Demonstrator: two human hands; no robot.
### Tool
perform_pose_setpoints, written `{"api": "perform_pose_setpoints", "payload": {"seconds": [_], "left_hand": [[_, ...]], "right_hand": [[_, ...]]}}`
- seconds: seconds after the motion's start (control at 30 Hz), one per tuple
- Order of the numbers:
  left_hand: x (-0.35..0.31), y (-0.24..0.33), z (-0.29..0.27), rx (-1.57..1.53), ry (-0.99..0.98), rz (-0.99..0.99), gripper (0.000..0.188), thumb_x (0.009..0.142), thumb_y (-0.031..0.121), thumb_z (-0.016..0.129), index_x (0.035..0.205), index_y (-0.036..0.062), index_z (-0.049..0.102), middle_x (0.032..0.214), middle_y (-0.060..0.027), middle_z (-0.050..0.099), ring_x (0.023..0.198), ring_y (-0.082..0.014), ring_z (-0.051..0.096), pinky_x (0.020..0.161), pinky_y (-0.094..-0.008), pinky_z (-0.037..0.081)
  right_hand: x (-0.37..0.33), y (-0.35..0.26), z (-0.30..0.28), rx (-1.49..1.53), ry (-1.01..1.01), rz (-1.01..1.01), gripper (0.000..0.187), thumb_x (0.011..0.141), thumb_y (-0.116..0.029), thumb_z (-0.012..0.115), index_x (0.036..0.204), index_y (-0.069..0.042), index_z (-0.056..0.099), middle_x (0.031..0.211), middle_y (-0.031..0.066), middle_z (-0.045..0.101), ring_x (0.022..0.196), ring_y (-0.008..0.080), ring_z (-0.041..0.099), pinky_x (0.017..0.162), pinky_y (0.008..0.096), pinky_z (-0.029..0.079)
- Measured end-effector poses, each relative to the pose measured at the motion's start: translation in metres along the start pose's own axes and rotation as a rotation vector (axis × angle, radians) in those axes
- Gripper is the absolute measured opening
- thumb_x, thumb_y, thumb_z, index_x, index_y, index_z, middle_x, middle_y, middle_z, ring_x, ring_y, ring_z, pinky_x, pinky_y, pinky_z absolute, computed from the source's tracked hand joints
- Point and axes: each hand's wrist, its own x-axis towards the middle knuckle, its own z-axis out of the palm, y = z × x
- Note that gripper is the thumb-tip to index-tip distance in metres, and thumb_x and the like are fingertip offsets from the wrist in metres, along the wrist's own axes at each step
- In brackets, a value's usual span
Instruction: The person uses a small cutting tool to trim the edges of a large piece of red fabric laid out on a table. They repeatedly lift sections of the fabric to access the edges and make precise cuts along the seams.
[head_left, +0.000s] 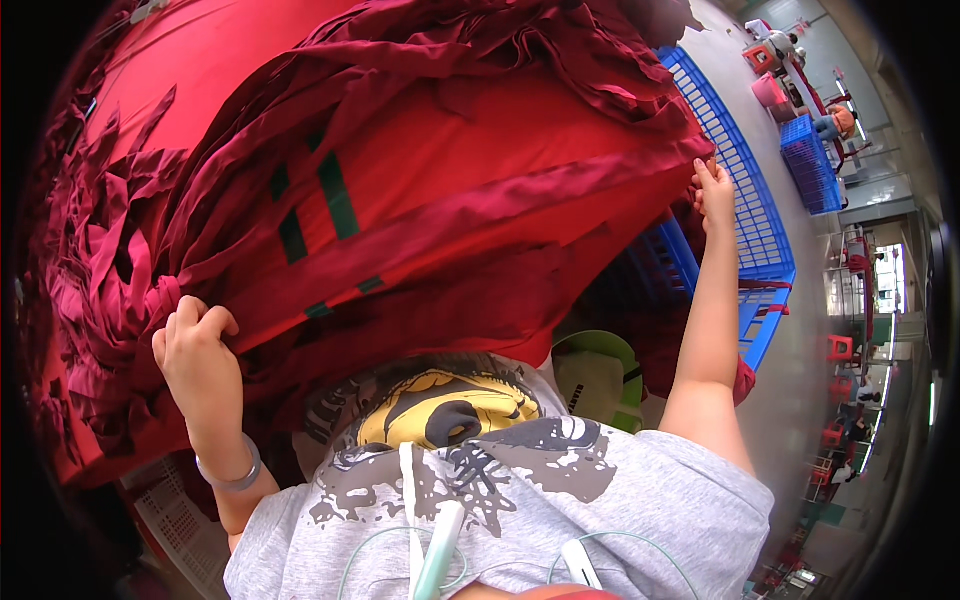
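Observation:
A long strip of dark red fabric (480, 205) runs slantwise between my two hands, over a red cloth-covered surface (440, 130). My right hand (714, 196), stretched out to the far right, pinches the strip's end at the edge of the pile. At the left, my left hand (200, 350) has its fingers curled down on the strip's other end; its fingertips are partly hidden. Beside it lies a tangled heap of dark red strips (110, 240). More folded strips (520, 50) are piled at the back.
A blue plastic basket (752, 215) stands at the right, below my right arm. Green tape pieces (337, 195) mark the red surface. A green-rimmed pale object (600, 375) is beside my body. Red stools (840, 347) and a blue crate (810, 165) stand farther right on the floor.

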Motion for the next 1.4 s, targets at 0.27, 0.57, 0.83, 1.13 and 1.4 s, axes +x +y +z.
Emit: {"api": "perform_pose_setpoints", "payload": {"seconds": [0.27,0.57,0.83,1.13,1.4], "left_hand": [[-0.011,0.011,-0.019,0.020,0.018,-0.002,0.017,0.077,0.002,0.059,0.090,0.0094,0.067,0.100,-0.0037,0.057,0.102,-0.0242,0.055,0.102,-0.0438,0.035],[-0.014,0.066,0.038,-0.411,0.011,0.187,0.052,0.084,0.025,0.068,0.133,0.0111,0.055,0.135,-0.0107,0.052,0.125,-0.0329,0.047,0.103,-0.0485,0.037],[-0.023,0.073,0.059,-0.350,0.157,0.170,0.056,0.078,0.028,0.071,0.131,0.0183,0.056,0.137,-0.0059,0.049,0.126,-0.0269,0.045,0.103,-0.0484,0.036],[-0.024,0.072,0.059,-0.374,0.157,0.158,0.057,0.076,0.027,0.071,0.130,0.0167,0.057,0.136,-0.0059,0.052,0.125,-0.0259,0.046,0.103,-0.0470,0.036],[-0.025,0.064,0.059,-0.492,0.157,0.174,0.055,0.077,0.018,0.068,0.130,0.0078,0.055,0.136,-0.0067,0.054,0.126,-0.0269,0.048,0.104,-0.0455,0.036]], "right_hand": [[-0.099,-0.037,0.068,-0.187,-0.139,-0.485,0.042,0.098,-0.018,0.053,0.134,0.001,0.050,0.096,0.0068,0.062,0.080,0.0177,0.060,0.073,0.0276,0.048],[-0.304,-0.116,0.176,-0.201,-0.633,-1.059,0.038,0.082,-0.008,0.066,0.119,-0.004,0.064,0.084,0.0094,0.063,0.069,0.0261,0.064,0.057,0.0361,0.050],[-0.328,-0.119,0.190,-0.448,-0.662,-1.099,0.030,0.078,-0.008,0.066,0.108,-0.006,0.068,0.068,0.0054,0.059,0.054,0.0236,0.060,0.050,0.0349,0.048],[-0.307,-0.127,0.220,-0.214,-0.392,-0.960,0.027,0.082,-0.009,0.064,0.109,-0.004,0.065,0.084,0.0132,0.069,0.065,0.0287,0.067,0.055,0.0371,0.053],[-0.336,-0.120,0.201,-0.418,-0.680,-1.127,0.032,0.076,-0.006,0.066,0.108,-0.005,0.068,0.069,0.0056,0.061,0.055,0.0208,0.060,0.051,0.0325,0.047]]}}
